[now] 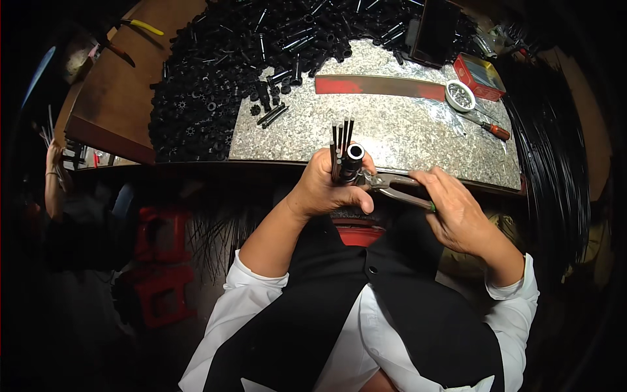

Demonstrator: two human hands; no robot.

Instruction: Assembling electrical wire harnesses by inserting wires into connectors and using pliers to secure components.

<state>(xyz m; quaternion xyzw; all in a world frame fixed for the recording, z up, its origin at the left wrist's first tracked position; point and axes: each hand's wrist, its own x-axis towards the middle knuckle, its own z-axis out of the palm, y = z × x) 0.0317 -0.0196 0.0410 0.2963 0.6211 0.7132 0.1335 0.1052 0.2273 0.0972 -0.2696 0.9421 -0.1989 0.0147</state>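
My left hand (330,185) is wrapped round a black tubular part (353,161) whose pale-rimmed open end points up. Several thin black rods (339,142) stick up beside the tube, held in the same grip. In my right hand (452,208) is a pair of pliers (402,188), its dark handles between fingers and palm. The jaws reach to the tube near my left fingers; whether they grip anything is hidden. Both hands are just in front of the table's near edge.
A speckled tabletop (287,140) carries a large heap of black plastic parts (202,85). A long red-brown bar (379,86), a white bowl of small metal pieces (460,96), a red box (479,76) and a screwdriver (494,130) lie there. Long black rods (545,150) hang at right.
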